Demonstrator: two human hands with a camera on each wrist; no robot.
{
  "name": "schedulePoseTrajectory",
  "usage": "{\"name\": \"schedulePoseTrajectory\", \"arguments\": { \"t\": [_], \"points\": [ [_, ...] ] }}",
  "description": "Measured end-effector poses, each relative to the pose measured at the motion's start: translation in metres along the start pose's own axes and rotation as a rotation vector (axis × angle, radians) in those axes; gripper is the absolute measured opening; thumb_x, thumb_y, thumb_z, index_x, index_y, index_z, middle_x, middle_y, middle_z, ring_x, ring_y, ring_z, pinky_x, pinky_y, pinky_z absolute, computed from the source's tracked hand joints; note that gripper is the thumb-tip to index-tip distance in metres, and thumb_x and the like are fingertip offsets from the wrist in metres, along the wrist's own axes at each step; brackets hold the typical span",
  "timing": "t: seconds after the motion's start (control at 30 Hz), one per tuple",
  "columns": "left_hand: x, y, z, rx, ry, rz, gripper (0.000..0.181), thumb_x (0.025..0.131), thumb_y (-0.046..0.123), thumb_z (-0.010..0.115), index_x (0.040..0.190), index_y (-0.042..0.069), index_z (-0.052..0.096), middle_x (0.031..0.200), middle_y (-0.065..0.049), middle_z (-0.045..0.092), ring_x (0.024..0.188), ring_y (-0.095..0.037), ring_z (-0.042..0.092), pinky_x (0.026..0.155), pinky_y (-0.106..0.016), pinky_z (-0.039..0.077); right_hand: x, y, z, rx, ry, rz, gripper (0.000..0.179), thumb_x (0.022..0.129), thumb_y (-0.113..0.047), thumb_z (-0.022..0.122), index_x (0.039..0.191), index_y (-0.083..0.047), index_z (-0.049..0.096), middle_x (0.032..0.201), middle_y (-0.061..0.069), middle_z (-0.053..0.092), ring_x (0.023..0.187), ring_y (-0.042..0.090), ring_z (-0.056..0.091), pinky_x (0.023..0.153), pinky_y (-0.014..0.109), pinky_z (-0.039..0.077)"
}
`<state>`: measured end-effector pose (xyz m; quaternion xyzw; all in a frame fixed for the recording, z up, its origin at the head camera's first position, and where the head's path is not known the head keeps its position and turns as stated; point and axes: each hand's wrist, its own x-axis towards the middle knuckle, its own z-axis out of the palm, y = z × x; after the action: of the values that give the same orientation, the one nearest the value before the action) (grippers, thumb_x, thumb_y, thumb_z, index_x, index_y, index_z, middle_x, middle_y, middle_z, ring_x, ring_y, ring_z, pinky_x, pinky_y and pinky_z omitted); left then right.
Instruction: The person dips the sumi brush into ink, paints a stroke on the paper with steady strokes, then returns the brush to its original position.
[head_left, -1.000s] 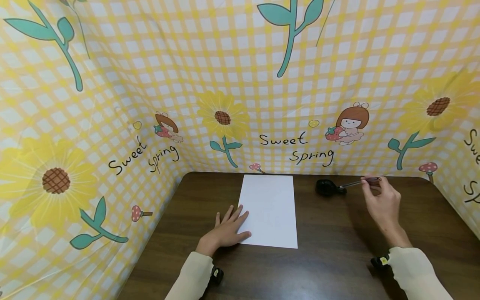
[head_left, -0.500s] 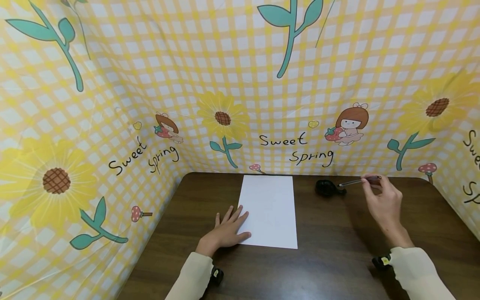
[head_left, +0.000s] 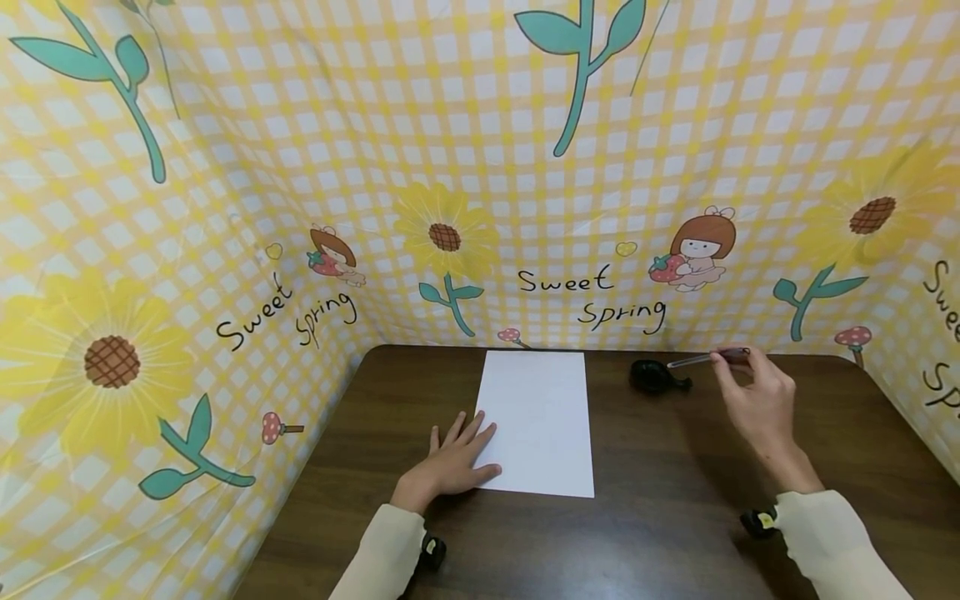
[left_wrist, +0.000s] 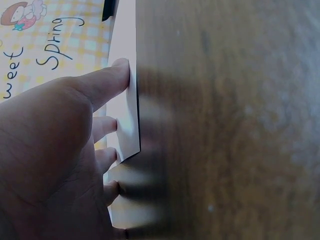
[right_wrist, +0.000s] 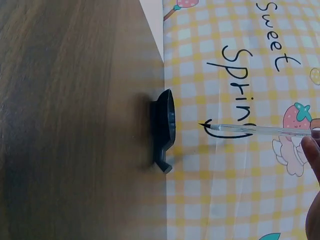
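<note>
Pinching the brush (right_wrist: 245,130), the right hand (head_left: 761,404) holds its tip above the black dish (head_left: 651,377); the left hand (head_left: 450,463), fingers spread, rests on the paper's (head_left: 536,425) lower-left edge.

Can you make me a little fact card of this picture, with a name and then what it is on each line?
Left hand: fingers spread, resting at the near left corner of the paper
Right hand: pinching a thin, clear-handled paintbrush
Brush tip: dark and pointed, held apart from the black dish
Paper: one white sheet, no marks that I can see
Black dish: small, with a short handle, right of the paper
Table: brown wood-look top
Backdrop: yellow checked cloth with sunflowers and "Sweet Spring"
</note>
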<state>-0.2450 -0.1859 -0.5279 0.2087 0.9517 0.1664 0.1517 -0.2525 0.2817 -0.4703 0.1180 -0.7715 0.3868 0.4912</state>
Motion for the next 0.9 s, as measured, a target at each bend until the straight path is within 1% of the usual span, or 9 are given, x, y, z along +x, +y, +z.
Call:
{"name": "schedulePoseTrajectory", "arguments": {
  "t": [0.3, 0.5, 0.73, 0.9],
  "points": [
    [-0.001, 0.001, -0.001, 0.001, 0.003, -0.005, 0.077, 0.107, 0.058, 0.054, 0.171, 0.024, 0.027, 0.182, -0.005, 0.007, 0.168, -0.041, -0.002, 0.124, -0.080, -0.004, 0.005, -0.010, 0.005, 0.044, 0.011, -0.022, 0.022, 0.085, 0.014, 0.081, 0.104, 0.009, 0.074, 0.095, 0.024, 0.079, 0.095, -0.023, 0.061, 0.087, -0.001, 0.046],
    [-0.001, 0.001, -0.001, 0.001, 0.006, -0.002, 0.077, 0.107, 0.058, 0.053, 0.171, 0.024, 0.027, 0.182, -0.005, 0.007, 0.168, -0.041, -0.002, 0.124, -0.080, -0.004, 0.009, -0.019, 0.007, 0.048, 0.009, -0.052, 0.025, 0.083, 0.016, 0.082, 0.105, 0.009, 0.073, 0.094, 0.023, 0.078, 0.097, -0.023, 0.061, 0.087, -0.001, 0.046],
    [-0.003, 0.002, -0.001, -0.008, 0.008, 0.004, 0.079, 0.107, 0.058, 0.055, 0.171, 0.022, 0.028, 0.182, -0.007, 0.009, 0.167, -0.042, 0.000, 0.123, -0.080, -0.003, 0.013, -0.031, 0.012, 0.054, -0.003, -0.075, 0.024, 0.083, 0.015, 0.082, 0.105, 0.008, 0.074, 0.095, 0.020, 0.079, 0.097, -0.022, 0.061, 0.086, -0.001, 0.047],
    [-0.003, 0.002, -0.001, -0.007, 0.009, 0.005, 0.079, 0.107, 0.058, 0.055, 0.171, 0.021, 0.027, 0.182, -0.007, 0.009, 0.167, -0.042, 0.000, 0.123, -0.081, -0.003, 0.015, -0.038, 0.016, 0.075, -0.005, -0.077, 0.024, 0.084, 0.016, 0.081, 0.106, 0.009, 0.074, 0.096, 0.020, 0.079, 0.097, -0.020, 0.062, 0.087, 0.000, 0.047]
  ]
}}
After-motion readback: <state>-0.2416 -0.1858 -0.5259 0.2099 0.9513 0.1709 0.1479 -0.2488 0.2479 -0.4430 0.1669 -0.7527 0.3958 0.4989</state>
